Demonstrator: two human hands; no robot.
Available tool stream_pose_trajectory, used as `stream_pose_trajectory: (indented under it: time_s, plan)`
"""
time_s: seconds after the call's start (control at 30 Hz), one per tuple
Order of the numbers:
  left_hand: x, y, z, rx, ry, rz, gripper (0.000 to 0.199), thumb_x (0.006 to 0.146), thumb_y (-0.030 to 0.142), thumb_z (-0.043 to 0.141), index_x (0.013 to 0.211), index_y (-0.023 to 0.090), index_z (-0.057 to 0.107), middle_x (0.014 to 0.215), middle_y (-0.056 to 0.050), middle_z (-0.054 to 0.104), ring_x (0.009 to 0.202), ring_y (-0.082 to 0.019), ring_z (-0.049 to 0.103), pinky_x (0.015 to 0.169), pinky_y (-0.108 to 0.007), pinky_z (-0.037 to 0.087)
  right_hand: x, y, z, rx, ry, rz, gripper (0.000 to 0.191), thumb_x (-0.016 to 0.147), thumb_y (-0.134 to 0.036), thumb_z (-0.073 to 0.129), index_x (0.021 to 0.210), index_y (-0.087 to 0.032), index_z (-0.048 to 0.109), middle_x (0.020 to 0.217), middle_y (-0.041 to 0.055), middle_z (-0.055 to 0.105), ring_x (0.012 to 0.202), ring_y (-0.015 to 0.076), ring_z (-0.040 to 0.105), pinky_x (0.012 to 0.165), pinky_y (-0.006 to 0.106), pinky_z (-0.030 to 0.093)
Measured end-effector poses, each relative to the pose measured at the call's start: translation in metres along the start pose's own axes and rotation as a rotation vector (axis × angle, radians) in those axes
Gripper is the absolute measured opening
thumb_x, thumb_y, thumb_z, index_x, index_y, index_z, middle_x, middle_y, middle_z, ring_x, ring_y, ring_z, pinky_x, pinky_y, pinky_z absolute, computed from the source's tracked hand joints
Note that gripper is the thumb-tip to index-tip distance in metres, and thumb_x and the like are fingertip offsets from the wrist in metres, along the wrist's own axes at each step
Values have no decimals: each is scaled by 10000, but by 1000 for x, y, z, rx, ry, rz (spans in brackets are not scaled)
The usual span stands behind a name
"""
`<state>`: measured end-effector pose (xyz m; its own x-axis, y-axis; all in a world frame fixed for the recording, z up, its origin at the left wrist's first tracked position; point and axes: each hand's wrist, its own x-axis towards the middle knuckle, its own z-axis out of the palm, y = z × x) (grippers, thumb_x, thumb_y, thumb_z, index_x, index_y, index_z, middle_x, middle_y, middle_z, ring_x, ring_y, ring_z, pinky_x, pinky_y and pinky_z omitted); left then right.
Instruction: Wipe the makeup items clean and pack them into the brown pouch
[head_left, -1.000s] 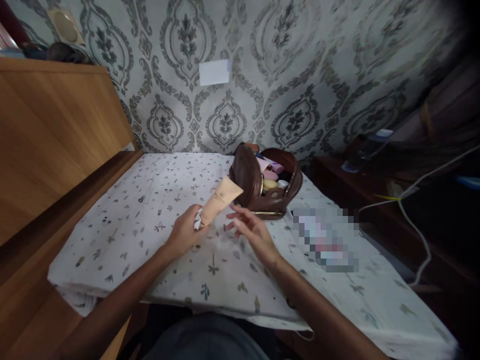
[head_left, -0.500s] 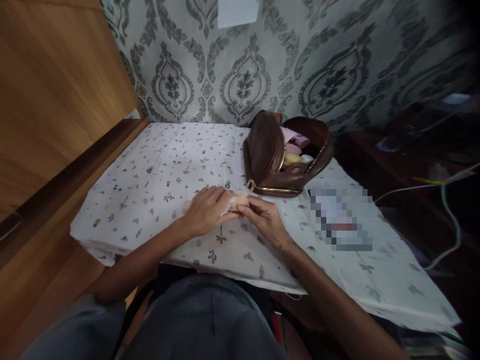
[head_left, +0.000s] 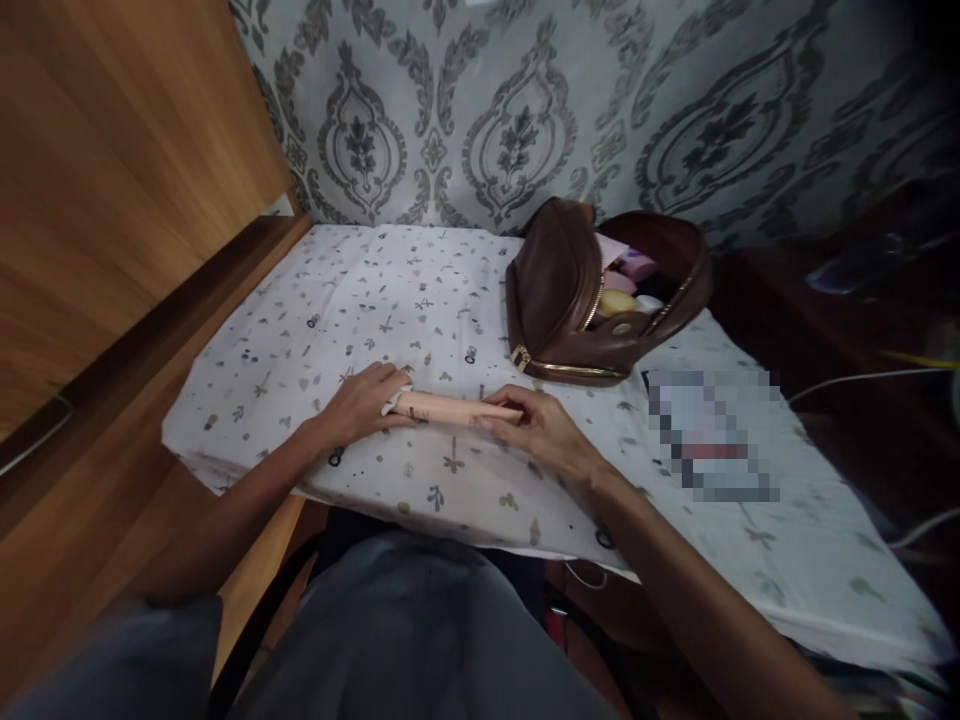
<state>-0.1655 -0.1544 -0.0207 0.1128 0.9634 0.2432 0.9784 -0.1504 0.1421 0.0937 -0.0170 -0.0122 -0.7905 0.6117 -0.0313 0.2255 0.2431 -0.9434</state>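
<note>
A peach-coloured squeeze tube [head_left: 446,409] lies level between my two hands, just over the patterned cloth. Its flat end is pinched between the thumb and fingers of my right hand [head_left: 544,430]. My left hand [head_left: 364,408] is closed around the other end, and that end is hidden inside it. A thin white piece, like a tissue [head_left: 394,398], shows between my left fingers against the tube. Small dark print is visible on the tube near the left hand.
An open brown zip bag [head_left: 559,290] with several small containers stands behind my right hand. A blurred-out flat object [head_left: 709,440] lies to the right. White patterned cloth [head_left: 262,360] covers the table. Wooden panelling [head_left: 135,150] borders the left, a papered wall [head_left: 450,120] the back.
My left hand has slid left along the tube with the white piece, baring the tube's middle. The right hand keeps its pinch on the flat end. The view has shifted slightly.
</note>
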Motion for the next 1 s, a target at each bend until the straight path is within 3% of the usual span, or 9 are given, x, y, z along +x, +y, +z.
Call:
stream_pose_trajectory:
  time_s: [0.13, 0.27, 0.43, 0.63, 0.8, 1.0]
  plan:
    - [-2, -2, -2, -149, -4, -21, 454, 923, 612, 537, 1075, 186, 581, 1009, -90, 633, 902, -233, 602, 716, -301, 451, 3, -18, -5, -133, -133, -51, 286, 750, -459, 744, 813, -181, 710, 654, -21, 590, 601, 123, 488, 521, 225, 349]
    - [0, 7, -14, -417, 64, -73, 464, 865, 608, 629, 1068, 193, 590, 985, -60, 654, 865, -203, 625, 747, -283, 465, 0, -31, -11, -9, -238, 9, 361, 810, -525, 689, 903, -178, 721, 699, 5, 634, 598, 141, 560, 516, 237, 401]
    - [3, 21, -25, -544, 305, -144, 414, 879, 554, 617, 1055, 181, 591, 933, -41, 662, 805, -174, 611, 720, -265, 465, -9, -30, -4, 328, -235, 124, 451, 776, -603, 730, 906, -172, 732, 767, 57, 722, 638, 181, 666, 513, 249, 469]
    - [15, 29, -27, -436, 606, -67, 299, 979, 409, 447, 1042, 163, 605, 912, -58, 667, 802, -167, 619, 735, -274, 481, -27, -20, 30, 728, -292, 301, 554, 752, -585, 783, 1066, -142, 679, 847, 91, 745, 652, 161, 696, 568, 240, 518]
    - [26, 38, -30, -449, 550, -84, 293, 1009, 334, 379, 814, 191, 546, 750, -18, 587, 704, -146, 568, 685, -262, 433, -37, -26, 45, 635, -387, 244, 525, 784, -502, 791, 1173, -184, 639, 893, 34, 682, 763, 160, 675, 670, 266, 531]
    - [36, 47, -31, -553, 521, -263, 369, 1005, 373, 381, 672, 218, 351, 633, 39, 405, 607, -120, 441, 625, -256, 338, -32, -34, 59, 461, -274, 122, 510, 803, -575, 727, 1148, -206, 655, 928, 35, 653, 884, 206, 623, 792, 323, 517]
